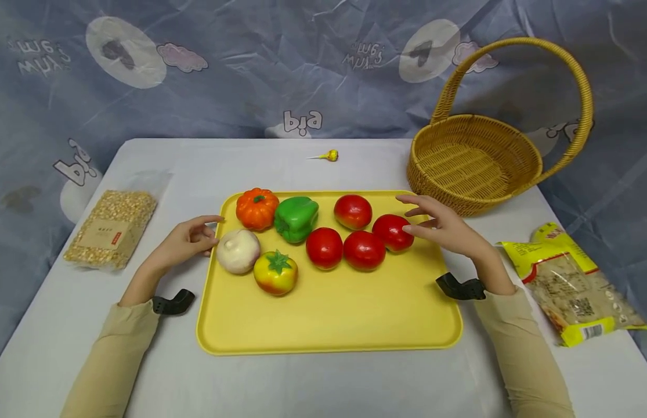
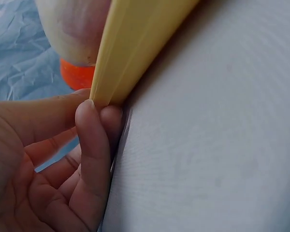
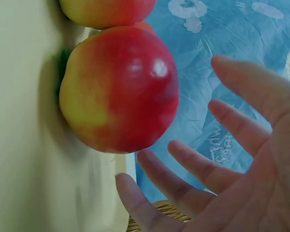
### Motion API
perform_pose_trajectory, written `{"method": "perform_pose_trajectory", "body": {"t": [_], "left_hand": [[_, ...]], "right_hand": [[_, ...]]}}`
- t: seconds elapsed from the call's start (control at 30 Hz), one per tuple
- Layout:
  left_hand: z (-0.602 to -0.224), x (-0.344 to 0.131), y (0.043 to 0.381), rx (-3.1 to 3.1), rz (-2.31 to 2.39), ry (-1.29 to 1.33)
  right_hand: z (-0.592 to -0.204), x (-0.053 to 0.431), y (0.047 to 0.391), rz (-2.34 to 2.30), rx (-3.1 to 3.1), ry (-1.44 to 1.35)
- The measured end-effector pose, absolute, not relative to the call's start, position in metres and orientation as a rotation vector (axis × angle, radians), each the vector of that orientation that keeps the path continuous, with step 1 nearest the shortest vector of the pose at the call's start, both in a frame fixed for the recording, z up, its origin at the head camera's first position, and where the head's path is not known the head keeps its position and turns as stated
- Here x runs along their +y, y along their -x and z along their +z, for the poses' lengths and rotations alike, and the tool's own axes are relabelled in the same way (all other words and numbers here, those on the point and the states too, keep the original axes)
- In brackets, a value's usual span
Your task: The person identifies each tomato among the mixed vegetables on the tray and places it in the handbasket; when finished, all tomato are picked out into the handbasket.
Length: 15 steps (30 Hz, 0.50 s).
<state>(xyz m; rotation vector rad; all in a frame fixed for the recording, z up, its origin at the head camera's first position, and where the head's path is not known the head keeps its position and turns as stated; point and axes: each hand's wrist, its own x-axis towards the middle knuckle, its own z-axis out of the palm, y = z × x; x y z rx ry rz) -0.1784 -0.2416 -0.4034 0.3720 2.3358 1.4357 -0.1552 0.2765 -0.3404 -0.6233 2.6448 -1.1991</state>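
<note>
A yellow tray [image 1: 328,325] lies on the white table. My left hand [image 1: 187,242] is at its left rim; in the left wrist view the thumb and curled fingers pinch the tray edge. Just inside that rim sit a pale purplish onion or garlic bulb [image 1: 238,251], an orange pumpkin [image 1: 257,210], a green bell pepper [image 1: 296,219] and a red-yellow tomato [image 1: 276,274]. My right hand [image 1: 442,227] hovers over the right rim, fingers spread. Nearest to it is a red tomato-like fruit [image 3: 121,92], apart from the fingers in the right wrist view. Several similar red ones lie beside it.
A wicker basket [image 1: 422,174] with a tall handle stands behind the tray's right corner. A yellow food packet [image 1: 574,284] lies at the right, a bag of corn-coloured grains [image 1: 111,226] at the left. A small yellow lollipop [image 1: 331,155] lies near the back edge.
</note>
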Motion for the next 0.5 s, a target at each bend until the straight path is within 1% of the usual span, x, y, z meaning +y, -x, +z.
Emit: {"method": "perform_pose_trajectory", "body": {"t": [0.27, 0.5], "left_hand": [[-0.408, -0.244, 0.179, 2.310, 1.503, -0.442], [-0.414, -0.245, 0.177, 2.272, 1.588, -0.486]], "right_hand": [[-0.355, 0.280, 0.159, -1.224, 2.462, 0.593], [-0.364, 0.274, 0.162, -1.197, 2.397, 0.571]]}}
